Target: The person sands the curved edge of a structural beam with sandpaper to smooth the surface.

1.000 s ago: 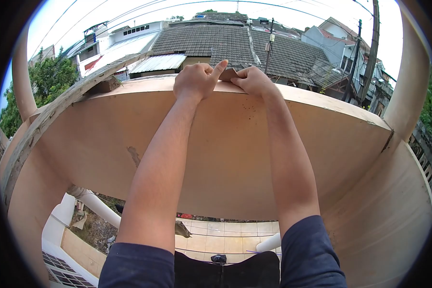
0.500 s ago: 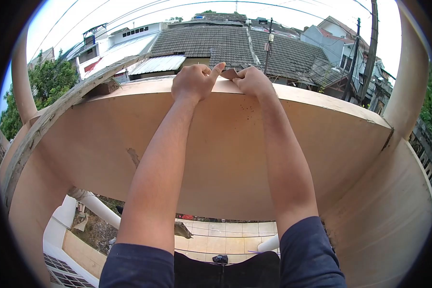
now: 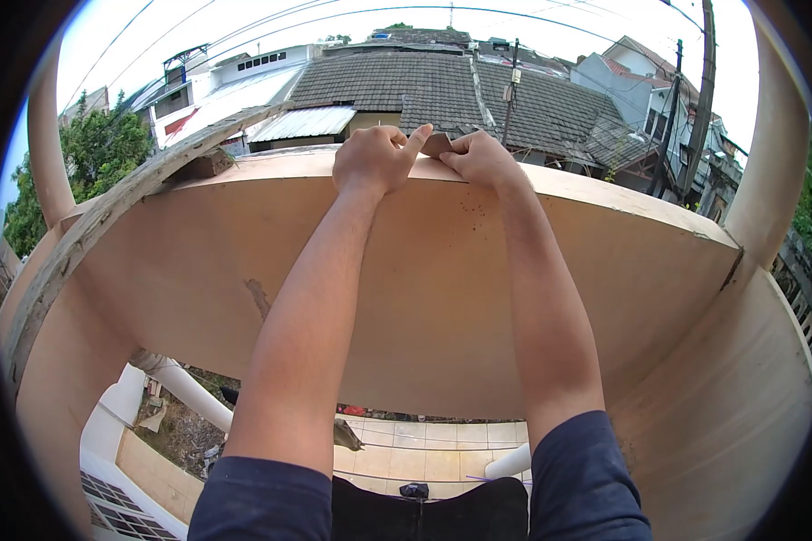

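Note:
Both hands are at the top of a peach-coloured wall (image 3: 442, 298), arms stretched forward. A small brown piece, flat like paper (image 3: 437, 145), shows between them. My right hand (image 3: 484, 159) pinches this piece at its right side with thumb and fingers. My left hand (image 3: 374, 160) is curled on the left, thumb pointing up and right against the piece's left edge. What lies inside the left fingers is hidden. Small dark specks (image 3: 475, 209) mark the wall face below my right hand.
A weathered wooden plank (image 3: 90, 225) leans across the left end, next to a brick piece (image 3: 209, 165). Round columns (image 3: 769, 153) rise at both sides. Below the wall, a tiled floor (image 3: 424, 451) shows. Tiled roofs (image 3: 370, 81) and wires stand beyond.
The whole view has shifted slightly to the right and down. The brown piece now shows more upright between my hands, and my right fingers are still on it.

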`<act>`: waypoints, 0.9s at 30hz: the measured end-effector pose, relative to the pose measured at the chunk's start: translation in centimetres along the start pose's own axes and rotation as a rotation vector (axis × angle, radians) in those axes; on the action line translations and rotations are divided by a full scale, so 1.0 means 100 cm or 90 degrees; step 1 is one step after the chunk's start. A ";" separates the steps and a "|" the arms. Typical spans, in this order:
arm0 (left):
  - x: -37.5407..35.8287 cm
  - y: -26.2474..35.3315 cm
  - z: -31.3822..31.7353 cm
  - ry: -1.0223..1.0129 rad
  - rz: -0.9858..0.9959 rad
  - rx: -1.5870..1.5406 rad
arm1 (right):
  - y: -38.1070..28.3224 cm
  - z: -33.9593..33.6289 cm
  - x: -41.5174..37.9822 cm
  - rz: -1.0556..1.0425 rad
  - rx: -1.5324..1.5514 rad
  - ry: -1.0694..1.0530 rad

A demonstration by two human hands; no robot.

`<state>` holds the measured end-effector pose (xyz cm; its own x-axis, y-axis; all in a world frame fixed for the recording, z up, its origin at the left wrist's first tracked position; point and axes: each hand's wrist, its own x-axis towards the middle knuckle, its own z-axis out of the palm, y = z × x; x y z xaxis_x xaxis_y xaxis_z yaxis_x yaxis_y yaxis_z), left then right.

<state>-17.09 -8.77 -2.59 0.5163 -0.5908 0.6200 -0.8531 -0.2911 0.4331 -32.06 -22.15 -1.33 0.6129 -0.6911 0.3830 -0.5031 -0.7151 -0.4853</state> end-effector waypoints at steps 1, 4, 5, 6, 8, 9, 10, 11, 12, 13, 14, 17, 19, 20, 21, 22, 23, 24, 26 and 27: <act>0.000 -0.001 0.000 -0.004 -0.002 0.000 | 0.002 0.001 -0.001 -0.007 0.002 -0.007; 0.000 -0.002 0.001 0.000 0.016 -0.016 | 0.001 0.001 -0.001 0.008 0.004 -0.011; 0.000 -0.002 0.001 -0.004 0.017 -0.022 | 0.000 0.000 -0.002 0.009 0.002 -0.011; 0.000 -0.002 0.000 -0.007 0.018 -0.027 | 0.000 0.000 -0.003 0.014 -0.011 -0.008; -0.001 -0.001 0.000 -0.003 0.015 -0.021 | -0.003 0.000 -0.004 0.015 -0.025 -0.005; -0.001 -0.001 -0.001 0.000 0.013 -0.014 | -0.002 0.000 -0.004 0.004 -0.010 -0.010; -0.002 -0.001 -0.002 0.003 0.011 -0.013 | -0.001 0.001 -0.004 -0.005 0.005 -0.015; -0.003 -0.001 -0.002 0.008 0.013 -0.018 | 0.000 0.002 -0.003 -0.007 0.005 -0.016; -0.003 -0.001 -0.002 0.012 0.016 -0.024 | 0.000 0.002 -0.004 -0.004 0.005 -0.012; -0.003 0.000 -0.001 0.012 0.018 -0.025 | 0.000 0.001 -0.005 0.000 0.004 -0.007; -0.003 0.000 -0.001 0.014 0.018 -0.024 | 0.000 0.001 -0.005 0.001 0.004 -0.006; -0.002 -0.002 0.001 0.018 0.017 -0.024 | -0.003 0.003 -0.007 0.002 0.012 -0.001; -0.001 -0.001 0.001 0.020 0.018 -0.027 | -0.005 0.002 -0.010 -0.009 0.006 0.026; 0.000 -0.002 0.001 0.016 0.020 -0.023 | -0.006 0.001 -0.011 -0.008 0.005 0.026; -0.001 -0.002 0.000 0.012 0.021 -0.018 | -0.006 0.001 -0.011 -0.016 0.006 0.022; -0.002 -0.001 0.000 0.012 0.020 -0.017 | -0.005 0.002 -0.011 -0.024 0.007 0.017; -0.002 -0.001 -0.001 0.009 0.012 -0.019 | -0.005 0.002 -0.011 -0.024 0.008 0.016; -0.003 0.000 -0.002 0.006 0.006 -0.021 | -0.003 0.002 -0.010 -0.029 0.024 0.016; 0.000 -0.001 0.001 0.011 0.015 -0.017 | -0.001 0.002 -0.007 -0.034 0.040 0.019; 0.000 -0.002 0.001 0.016 0.022 -0.014 | -0.001 0.003 -0.006 -0.027 0.041 0.031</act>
<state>-16.94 -8.81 -2.77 0.4887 -0.5805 0.6512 -0.8686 -0.2540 0.4254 -32.21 -21.63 -1.77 0.6014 -0.6661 0.4411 -0.4363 -0.7364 -0.5172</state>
